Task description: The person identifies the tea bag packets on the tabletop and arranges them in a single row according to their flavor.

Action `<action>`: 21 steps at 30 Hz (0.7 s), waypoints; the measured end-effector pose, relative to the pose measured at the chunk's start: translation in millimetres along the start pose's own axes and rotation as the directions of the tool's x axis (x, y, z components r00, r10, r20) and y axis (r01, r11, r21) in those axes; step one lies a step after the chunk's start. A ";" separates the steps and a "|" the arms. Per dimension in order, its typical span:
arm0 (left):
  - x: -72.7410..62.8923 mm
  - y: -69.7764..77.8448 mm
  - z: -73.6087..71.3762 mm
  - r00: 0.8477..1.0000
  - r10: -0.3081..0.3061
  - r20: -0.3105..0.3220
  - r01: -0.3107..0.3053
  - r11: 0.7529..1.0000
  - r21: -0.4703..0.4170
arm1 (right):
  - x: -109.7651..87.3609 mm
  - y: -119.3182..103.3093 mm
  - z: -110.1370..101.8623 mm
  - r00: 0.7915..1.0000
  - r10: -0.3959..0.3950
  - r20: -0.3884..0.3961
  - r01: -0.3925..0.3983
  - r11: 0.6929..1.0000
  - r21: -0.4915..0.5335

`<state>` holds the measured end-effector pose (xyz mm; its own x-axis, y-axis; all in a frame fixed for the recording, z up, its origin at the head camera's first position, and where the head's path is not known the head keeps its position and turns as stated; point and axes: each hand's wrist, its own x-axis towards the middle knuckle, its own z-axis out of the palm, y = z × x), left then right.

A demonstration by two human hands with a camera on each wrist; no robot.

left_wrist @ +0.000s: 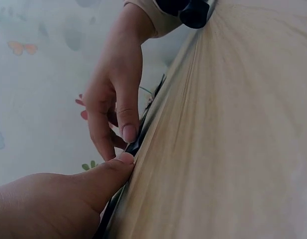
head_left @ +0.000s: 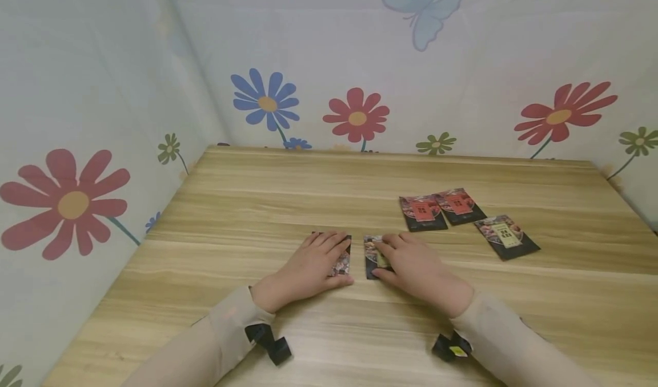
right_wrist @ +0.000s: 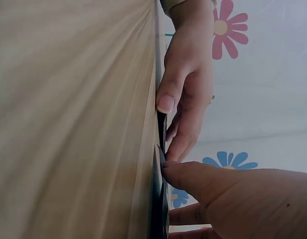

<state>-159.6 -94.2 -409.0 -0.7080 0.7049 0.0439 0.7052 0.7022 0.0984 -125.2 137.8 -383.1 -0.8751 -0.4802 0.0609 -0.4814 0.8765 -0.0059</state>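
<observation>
On the wooden table my left hand (head_left: 308, 264) lies over a dark packet (head_left: 341, 264) printed with a food picture, fingers spread across it and thumb by its near edge. Just to the right, my right hand (head_left: 416, 264) rests on another flat packet (head_left: 370, 257), which carries a greenish-yellow label mostly hidden by the fingers. A narrow gap parts the two packets. In the left wrist view, the left thumb (left_wrist: 101, 181) touches the packet's edge at table level. The right wrist view has the right thumb (right_wrist: 193, 181) against the edge of its packet.
Farther right on the table (head_left: 288, 193) lie two packets with red labels, a left one (head_left: 424, 213) and a right one (head_left: 460, 206), side by side. A packet with a pale yellow label (head_left: 506, 237) lies nearer. Flowered cloth (head_left: 308, 44) hangs behind the table.
</observation>
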 end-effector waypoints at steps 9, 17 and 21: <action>-2.8 -1.7 3.3 1.000 0.003 -0.005 -0.003 1.000 -0.015 | 10.1 -12.6 1.6 0.999 -0.038 -0.019 0.038 0.999 -0.012; -7.7 -3.9 9.1 0.999 0.003 0.033 -0.001 0.999 -0.053 | 10.9 -16.7 0.2 0.999 -0.037 -0.004 0.037 0.999 0.009; -5.4 -3.7 9.7 1.000 0.009 0.025 -0.007 0.998 -0.055 | 10.6 -16.9 -2.4 1.000 -0.029 0.006 0.028 0.999 0.022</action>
<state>-158.1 -99.6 -419.2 -0.7008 0.7131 0.0204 0.7070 0.6905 0.1527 -126.2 118.0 -380.0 -0.8612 -0.5053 0.0547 -0.5071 0.8615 -0.0261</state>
